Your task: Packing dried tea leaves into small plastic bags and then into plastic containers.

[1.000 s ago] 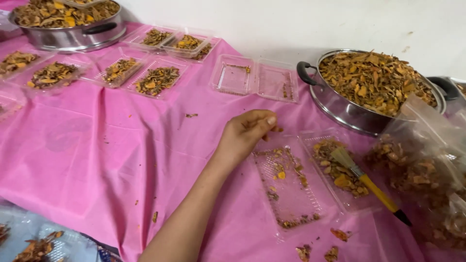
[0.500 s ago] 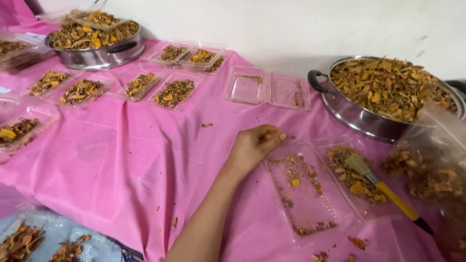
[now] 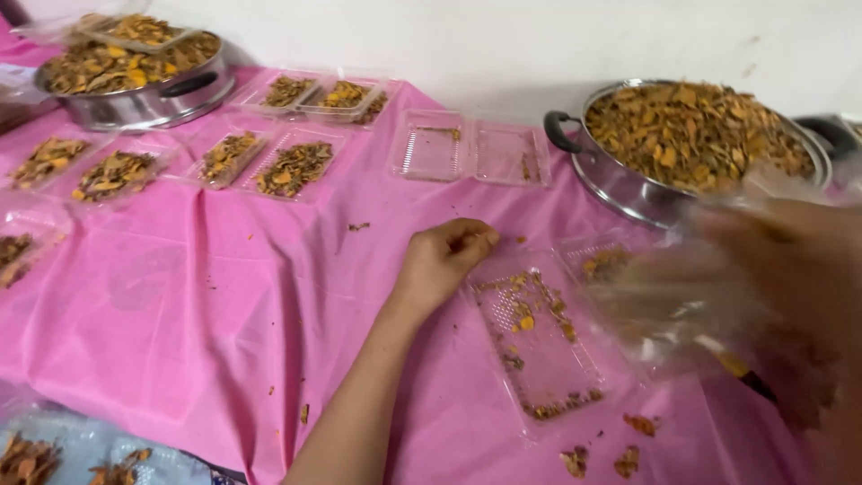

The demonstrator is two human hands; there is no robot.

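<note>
My left hand lies on the pink tablecloth with its fingers curled on the top left corner of an open clear plastic tray. The tray holds a few scattered orange-brown dried pieces. My right hand is a blur at the right edge, over the tray's other half, with clear plastic film around or in front of it. Whether it grips anything I cannot tell. A yellow and black brush handle pokes out below the blur.
A steel pot heaped with dried pieces stands at the back right, another pot at the back left. Several filled clear trays lie between them, and an empty open tray. Crumbs lie near the front edge.
My right hand with clear plastic has swept in from the right, covering the tray's right half and most of the brush. My left hand stays at the tray's corner. The view shifted slightly.
</note>
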